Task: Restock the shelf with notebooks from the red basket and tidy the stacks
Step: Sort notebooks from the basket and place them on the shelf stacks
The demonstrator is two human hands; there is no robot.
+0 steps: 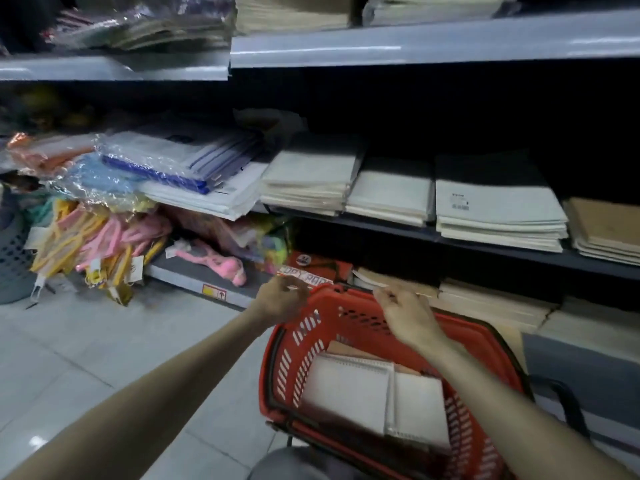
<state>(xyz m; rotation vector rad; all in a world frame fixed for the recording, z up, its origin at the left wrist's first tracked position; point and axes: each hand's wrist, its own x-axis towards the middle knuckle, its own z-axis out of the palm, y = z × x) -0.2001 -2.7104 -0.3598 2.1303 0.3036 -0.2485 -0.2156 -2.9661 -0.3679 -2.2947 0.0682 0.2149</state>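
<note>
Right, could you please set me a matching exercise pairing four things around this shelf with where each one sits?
Things
1. spiral notebooks
2. brown-covered stack
3. pink toy
4. grey basket

Places
A. far left, on the floor
B. right end of the middle shelf
C. inside the red basket
D. on the bottom shelf, left of the red basket

Pairs: 1-C, 2-B, 3-D, 4-A
</note>
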